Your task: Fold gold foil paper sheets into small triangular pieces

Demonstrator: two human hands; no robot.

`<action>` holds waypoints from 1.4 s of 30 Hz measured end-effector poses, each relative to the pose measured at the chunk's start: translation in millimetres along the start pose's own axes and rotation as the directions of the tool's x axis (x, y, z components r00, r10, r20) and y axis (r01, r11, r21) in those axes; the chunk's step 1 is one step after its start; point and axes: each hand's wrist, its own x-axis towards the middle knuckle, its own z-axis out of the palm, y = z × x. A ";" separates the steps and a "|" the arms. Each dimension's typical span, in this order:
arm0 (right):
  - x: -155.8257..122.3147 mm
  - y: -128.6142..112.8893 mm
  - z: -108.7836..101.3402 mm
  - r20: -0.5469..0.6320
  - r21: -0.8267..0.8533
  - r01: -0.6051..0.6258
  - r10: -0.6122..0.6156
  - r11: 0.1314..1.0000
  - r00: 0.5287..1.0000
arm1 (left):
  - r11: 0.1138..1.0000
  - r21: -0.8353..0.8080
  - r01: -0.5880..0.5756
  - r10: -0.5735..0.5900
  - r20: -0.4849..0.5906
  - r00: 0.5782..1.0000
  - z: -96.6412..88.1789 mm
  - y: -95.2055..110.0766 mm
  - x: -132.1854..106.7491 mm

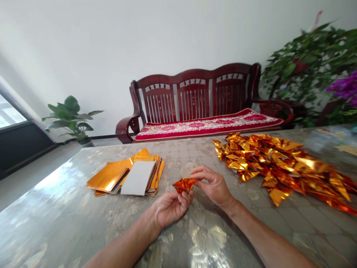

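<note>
A small folded piece of shiny orange-gold foil paper, shaped like a boat-like ingot, is held up just above the table. My left hand grips it from below, with the thumb and fingers closed round its lower edge. At its right tip, my right hand pinches the foil between thumb and fingers. Left of the hands lies a loose stack of flat gold foil sheets, one with its grey-white back turned up. To the right spreads a heap of folded gold foil pieces.
The table has a glossy cover with a flower and tile pattern. Clear plastic bags lie at its far right. Behind stand a dark red wooden bench with a floral cushion, and potted plants on either side.
</note>
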 end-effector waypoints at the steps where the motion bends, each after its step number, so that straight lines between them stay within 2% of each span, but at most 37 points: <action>1: 0.2 -0.8 -0.1 0.000 -0.002 0.012 -0.012 1.000 1.000 | 1.000 0.004 -0.005 0.005 -0.012 1.000 1.3 -0.5 -0.4; 5: 0.0 -4.2 0.0 -0.008 -0.061 0.085 -0.085 0.995 0.996 | 1.000 0.026 -0.018 0.019 -0.043 0.999 4.9 -1.8 -1.4; 11: -3.4 -4.5 -1.1 0.086 -0.135 0.225 -0.215 0.965 0.973 | 0.999 0.035 -0.004 0.006 -0.038 0.999 4.7 -1.7 -1.3; 14: -3.8 -1.9 -2.1 0.094 -0.126 0.211 -0.200 0.969 0.975 | 0.993 0.122 0.000 0.005 -0.038 0.999 1.5 2.2 0.4; 16: -3.3 1.8 -3.4 0.083 -0.123 0.153 -0.143 0.981 0.986 | 0.964 0.265 -0.035 0.047 -0.038 0.998 -2.3 8.3 2.1; 17: -3.0 4.3 -4.2 0.070 -0.121 0.109 -0.102 0.987 0.992 | 0.926 0.368 -0.087 0.102 -0.021 0.995 -4.3 12.1 2.9; 19: -2.3 9.9 -6.2 0.046 -0.111 0.008 -0.003 0.994 0.999 | 0.784 0.565 -0.257 0.276 0.053 0.960 -7.4 20.2 4.0; 20: -2.1 12.7 -7.2 0.043 -0.106 -0.045 0.050 0.993 0.998 | 0.689 0.642 -0.336 0.365 0.094 0.926 -8.3 24.0 4.2; 22: -1.9 17.0 -8.8 0.059 -0.091 -0.143 0.148 0.986 0.987 | 0.469 0.742 -0.480 0.516 0.210 0.830 -8.5 29.9 3.6; 24: -1.9 19.4 -9.4 0.091 -0.068 -0.220 0.225 0.973 0.970 | 0.285 0.766 -0.577 0.586 0.337 0.737 -7.4 33.8 2.6; 25: -2.0 19.9 -9.4 0.104 -0.051 -0.250 0.254 0.967 0.962 | 0.219 0.763 -0.608 0.592 0.391 0.705 -7.0 35.3 2.1; 27: -2.0 20.1 -8.8 0.125 -0.005 -0.297 0.295 0.955 0.947 | 0.131 0.764 -0.631 0.570 0.463 0.679 -7.2 38.2 1.6; 30: -2.0 19.9 -7.5 0.136 0.061 -0.349 0.339 0.935 0.931 | 0.059 0.793 -0.606 0.530 0.489 0.692 -11.2 42.6 2.9; 34: -2.3 19.7 -6.3 0.165 0.107 -0.417 0.398 0.903 0.903 | 0.052 0.819 -0.572 0.504 0.473 0.723 -18.1 45.7 6.7; 37: -2.5 20.0 -5.4 0.186 0.114 -0.459 0.435 0.881 0.881 | 0.056 0.817 -0.573 0.515 0.468 0.718 -19.3 44.5 8.5; 42: -2.7 21.1 -4.6 0.173 0.110 -0.459 0.438 0.882 0.882 | 0.055 0.822 -0.567 0.541 0.453 0.709 -16.5 40.5 9.5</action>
